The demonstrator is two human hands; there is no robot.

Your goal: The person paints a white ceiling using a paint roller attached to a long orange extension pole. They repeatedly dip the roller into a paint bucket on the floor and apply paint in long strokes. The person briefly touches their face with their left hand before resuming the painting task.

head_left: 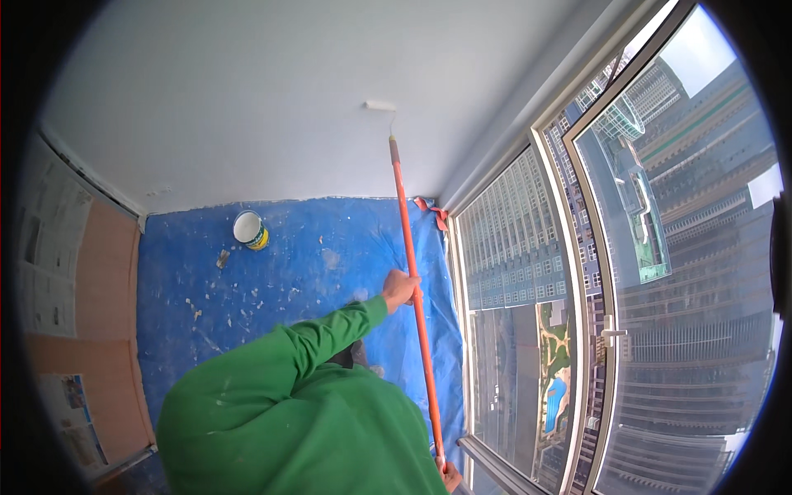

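A paint roller (379,106) with a white sleeve is up against the pale grey-white wall (247,91), joined by a thin wire frame to a long orange extension pole (407,216). My left hand (400,289), at the end of a green sleeve, is wrapped round the pole near its middle. Lower down, by the pole's bottom end, my right hand (450,477) is closed round it. Part of the right hand is hidden by my body and the lower edge.
Blue sheeting (305,280) with white paint spots covers the floor. On it stands an open paint bucket (251,231). To the right are tall windows (577,247) with a white handle (612,332). Printed sheets and brown board (103,264) line the left side. Red material (432,208) lies in the corner.
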